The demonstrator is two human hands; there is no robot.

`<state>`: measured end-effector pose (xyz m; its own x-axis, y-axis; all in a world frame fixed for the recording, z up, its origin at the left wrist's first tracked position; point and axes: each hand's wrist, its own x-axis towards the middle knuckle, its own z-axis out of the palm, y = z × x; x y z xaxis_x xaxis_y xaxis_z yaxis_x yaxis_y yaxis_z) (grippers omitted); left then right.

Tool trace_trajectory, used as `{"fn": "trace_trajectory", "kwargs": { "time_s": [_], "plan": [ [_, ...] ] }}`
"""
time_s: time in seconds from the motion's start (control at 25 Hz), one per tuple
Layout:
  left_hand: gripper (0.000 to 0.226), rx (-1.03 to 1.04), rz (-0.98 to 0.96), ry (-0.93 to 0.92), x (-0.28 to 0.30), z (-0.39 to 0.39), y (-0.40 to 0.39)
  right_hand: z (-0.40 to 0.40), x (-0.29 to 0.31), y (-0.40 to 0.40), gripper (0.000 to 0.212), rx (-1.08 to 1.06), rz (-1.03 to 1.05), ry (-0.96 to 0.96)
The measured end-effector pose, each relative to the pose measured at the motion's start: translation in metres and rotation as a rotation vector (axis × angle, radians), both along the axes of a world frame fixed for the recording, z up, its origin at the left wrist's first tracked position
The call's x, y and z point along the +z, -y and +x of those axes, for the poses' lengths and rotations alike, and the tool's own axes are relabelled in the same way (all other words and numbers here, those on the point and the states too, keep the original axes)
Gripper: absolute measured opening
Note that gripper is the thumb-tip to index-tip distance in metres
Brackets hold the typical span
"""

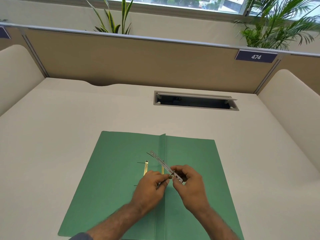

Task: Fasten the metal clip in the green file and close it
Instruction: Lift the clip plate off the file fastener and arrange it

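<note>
One green file (121, 170), one metal strip (162, 163), two plants (112, 19).

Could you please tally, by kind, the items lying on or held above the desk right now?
Green file, open flat: 1
Silver metal clip bar, held by both hands: 1
Gold prongs standing up from the file: 2
Total: 4

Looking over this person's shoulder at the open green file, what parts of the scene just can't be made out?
All in the head view:
- Near end of the metal strip: hidden between the left hand and right hand.
- Red print on the strip: too small and blurred to read.
- Lower parts of the gold prongs: covered by the left hand.
- Near edge of the green file: cut off by the picture's bottom edge.
- Inside the desk's cable slot: too dark.
</note>
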<state>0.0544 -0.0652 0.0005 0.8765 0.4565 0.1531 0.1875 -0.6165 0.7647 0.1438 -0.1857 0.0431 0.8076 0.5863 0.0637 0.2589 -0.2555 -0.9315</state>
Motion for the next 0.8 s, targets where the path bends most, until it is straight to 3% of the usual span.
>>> {"fn": "trace_trajectory", "kwargs": {
  "time_s": [0.24, 0.56, 0.64, 0.8],
  "plan": [
    [0.027, 0.007, -0.005, -0.013, -0.002, -0.003, 0.001, 0.005, -0.004, 0.002, 0.032, -0.124, 0.068, -0.07],
    [0.019, -0.015, -0.064, -0.024, 0.003, -0.003, 0.003, -0.004, -0.016, 0.005, 0.028, -0.03, 0.062, 0.168],
    [0.015, -0.01, -0.188, -0.014, 0.006, -0.004, 0.003, -0.006, -0.02, 0.005, 0.025, 0.001, 0.047, 0.221],
    [0.025, 0.099, -0.743, 0.055, 0.013, -0.008, -0.003, -0.013, -0.026, 0.006, 0.02, 0.105, 0.012, 0.274]
  ]
}}
